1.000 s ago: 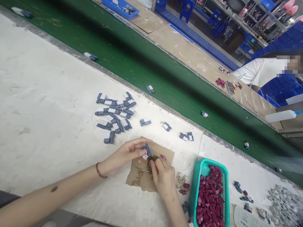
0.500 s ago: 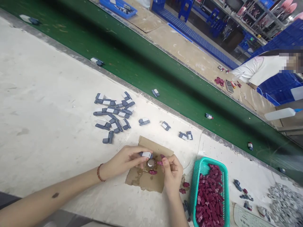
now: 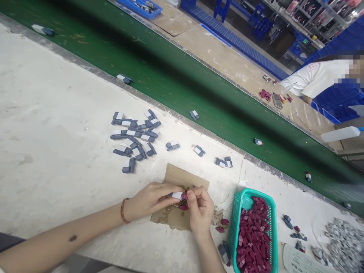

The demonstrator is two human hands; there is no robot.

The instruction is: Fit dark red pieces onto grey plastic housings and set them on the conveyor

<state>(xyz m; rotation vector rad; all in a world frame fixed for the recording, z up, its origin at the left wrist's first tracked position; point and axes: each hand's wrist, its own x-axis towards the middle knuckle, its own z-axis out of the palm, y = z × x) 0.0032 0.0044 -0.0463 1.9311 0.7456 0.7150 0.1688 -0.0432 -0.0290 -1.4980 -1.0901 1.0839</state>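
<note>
My left hand (image 3: 159, 196) pinches a blue-grey and white plastic part (image 3: 176, 195) between thumb and fingers. Held in the closed fingertips of my right hand (image 3: 201, 210) is a small maroon plastic piece (image 3: 184, 196), which meets the white end of that part; how far they fit together is hidden. Both hands are over a stained cardboard sheet (image 3: 178, 220). Another maroon piece (image 3: 184, 207) lies on the cardboard below my fingertips. The round dish on the cardboard is mostly covered by my hands.
Many blue-grey and white parts (image 3: 133, 132) lie on the white table. A teal basket (image 3: 232, 227) of maroon pieces stands right, with a pile of grey pieces (image 3: 345, 239) beyond. A green conveyor belt (image 3: 159, 87) carries several parts; a person in a white sleeve (image 3: 301, 79) sits across it.
My hands have come together, bringing the maroon piece against the white end of the part, over the round dish. Parts on the belt have shifted to the right.
</note>
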